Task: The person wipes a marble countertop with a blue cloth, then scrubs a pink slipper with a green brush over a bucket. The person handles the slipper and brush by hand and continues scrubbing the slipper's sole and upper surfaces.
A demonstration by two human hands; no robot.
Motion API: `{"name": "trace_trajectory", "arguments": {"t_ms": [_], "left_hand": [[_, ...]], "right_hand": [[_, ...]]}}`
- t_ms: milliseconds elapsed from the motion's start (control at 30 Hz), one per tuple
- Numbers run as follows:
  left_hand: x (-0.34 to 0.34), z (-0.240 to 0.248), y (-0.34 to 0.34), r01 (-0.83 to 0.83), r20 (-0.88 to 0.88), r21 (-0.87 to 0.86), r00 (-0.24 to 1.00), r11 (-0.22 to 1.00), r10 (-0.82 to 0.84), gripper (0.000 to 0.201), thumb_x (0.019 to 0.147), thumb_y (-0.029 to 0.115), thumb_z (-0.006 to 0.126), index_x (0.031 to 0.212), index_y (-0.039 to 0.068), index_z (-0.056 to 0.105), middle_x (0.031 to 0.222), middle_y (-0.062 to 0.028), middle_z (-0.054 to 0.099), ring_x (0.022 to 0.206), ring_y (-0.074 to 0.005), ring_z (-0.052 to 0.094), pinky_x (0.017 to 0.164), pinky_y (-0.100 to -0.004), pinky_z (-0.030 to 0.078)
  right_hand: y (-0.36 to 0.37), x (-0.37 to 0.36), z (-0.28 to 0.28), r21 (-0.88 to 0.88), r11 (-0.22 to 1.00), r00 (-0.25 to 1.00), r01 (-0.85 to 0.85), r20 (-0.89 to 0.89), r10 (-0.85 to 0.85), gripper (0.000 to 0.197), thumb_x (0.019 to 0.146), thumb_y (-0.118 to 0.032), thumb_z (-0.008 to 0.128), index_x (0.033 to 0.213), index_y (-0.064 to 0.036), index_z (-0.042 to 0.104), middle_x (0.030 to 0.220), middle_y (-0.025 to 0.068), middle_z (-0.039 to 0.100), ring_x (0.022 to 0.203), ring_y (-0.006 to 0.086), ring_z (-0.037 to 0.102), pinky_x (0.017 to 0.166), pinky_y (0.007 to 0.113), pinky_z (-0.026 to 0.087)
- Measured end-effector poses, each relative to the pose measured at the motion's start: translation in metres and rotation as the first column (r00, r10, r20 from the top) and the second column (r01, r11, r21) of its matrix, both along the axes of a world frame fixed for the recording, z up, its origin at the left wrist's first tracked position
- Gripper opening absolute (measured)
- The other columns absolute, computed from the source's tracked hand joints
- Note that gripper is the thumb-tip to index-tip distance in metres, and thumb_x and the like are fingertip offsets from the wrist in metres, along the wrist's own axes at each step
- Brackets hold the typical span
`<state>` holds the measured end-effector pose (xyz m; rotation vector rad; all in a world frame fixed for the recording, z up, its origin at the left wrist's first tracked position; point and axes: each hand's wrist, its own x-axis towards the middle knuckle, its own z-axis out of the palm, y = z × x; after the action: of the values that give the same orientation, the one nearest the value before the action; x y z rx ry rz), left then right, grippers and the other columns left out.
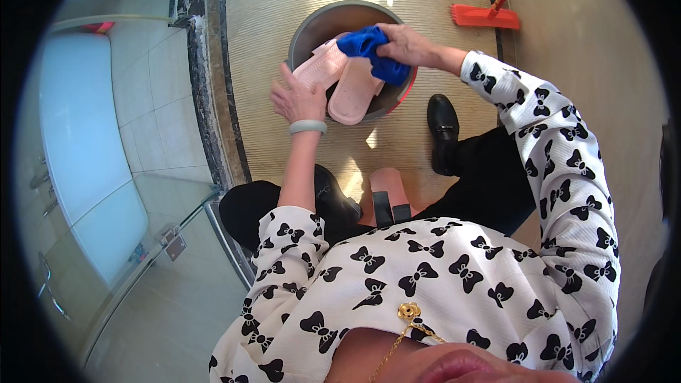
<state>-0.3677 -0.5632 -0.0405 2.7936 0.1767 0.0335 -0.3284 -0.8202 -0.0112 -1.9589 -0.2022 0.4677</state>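
Note:
A grey bucket (309, 27) stands on the floor in front of me. Two pink slippers (353, 91) lean in it, soles showing, one overlapping the bucket's near rim. My right hand (406, 45) grips a crumpled blue cloth (390, 69) above the right side of the bucket, beside the slippers. At the bucket's left rim is my left hand (301, 101), its fingers spread and nothing held in them. It is close to the slippers; whether it touches them or only the rim, I cannot tell.
A pink slipper with black straps (383, 206) lies on the floor between my feet, partly hidden by my shirt. A red broom (489, 17) stands at the far right. Along the left run a dark stone sill (206, 99), a glass door (170, 241) and a bathtub (81, 120).

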Motion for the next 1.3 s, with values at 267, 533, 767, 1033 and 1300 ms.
{"name": "trace_trajectory", "arguments": {"t_ms": [267,533,767,1033,1300], "left_hand": [[-0.028,-0.012,-0.053,0.455,-0.236,0.317,0.888,0.832,-0.396,0.086,0.071,0.065,0.068,0.134,0.011,0.048,0.123,-0.0175,0.051,0.120,-0.0367,0.044,0.096,-0.0544,0.034],[0.007,-0.019,-0.044,0.305,-0.600,0.097,0.777,0.948,-0.188,0.095,0.065,0.042,0.082,0.143,0.012,0.036,0.138,-0.0223,0.047,0.129,-0.0445,0.038,0.108,-0.0519,0.034],[0.032,0.010,-0.032,-0.092,-0.630,-0.410,0.748,0.907,-0.209,0.067,0.071,0.047,0.071,0.116,-0.001,0.057,0.099,-0.0215,0.065,0.087,-0.0360,0.067,0.070,-0.0439,0.057],[0.062,0.080,-0.024,-0.554,-0.813,-0.541,0.536,0.632,-0.226,0.070,0.081,0.056,0.061,0.107,-0.008,0.056,0.077,-0.0168,0.063,0.064,-0.0281,0.066,0.057,-0.0411,0.060],[0.081,0.113,0.002,-0.460,-0.654,-0.711,0.711,0.532,-0.259,0.062,0.085,0.050,0.060,0.115,-0.004,0.052,0.083,-0.0165,0.060,0.067,-0.0255,0.066,0.057,-0.0383,0.061]], "right_hand": [[-0.080,-0.015,0.015,0.348,0.873,0.927,0.342,-0.278,-0.253,0.031,0.088,-0.012,0.060,0.117,-0.0032,0.057,0.106,0.0056,0.065,0.097,0.0150,0.061,0.089,0.031,0.050],[-0.098,-0.031,-0.054,0.316,0.709,0.768,0.631,-0.386,-0.512,0.029,0.087,-0.016,0.064,0.113,-0.0055,0.062,0.099,0.0048,0.067,0.089,0.0148,0.062,0.081,0.032,0.051],[-0.151,-0.050,-0.102,-0.199,0.762,0.786,0.616,0.090,-0.612,0.042,0.078,-0.023,0.066,0.117,-0.0087,0.059,0.097,0.0208,0.067,0.094,0.0380,0.065,0.081,0.044,0.050],[-0.175,-0.025,-0.089,-0.483,0.777,0.912,0.404,0.274,-0.305,0.065,0.071,-0.038,0.076,0.122,-0.0028,0.056,0.111,0.0272,0.062,0.106,0.0398,0.059,0.091,0.044,0.048],[-0.091,0.071,0.002,-0.400,0.915,0.977,-0.054,0.168,0.132,0.034,0.080,-0.031,0.065,0.101,-0.0041,0.068,0.090,0.0152,0.070,0.085,0.0308,0.068,0.074,0.039,0.053]]}}
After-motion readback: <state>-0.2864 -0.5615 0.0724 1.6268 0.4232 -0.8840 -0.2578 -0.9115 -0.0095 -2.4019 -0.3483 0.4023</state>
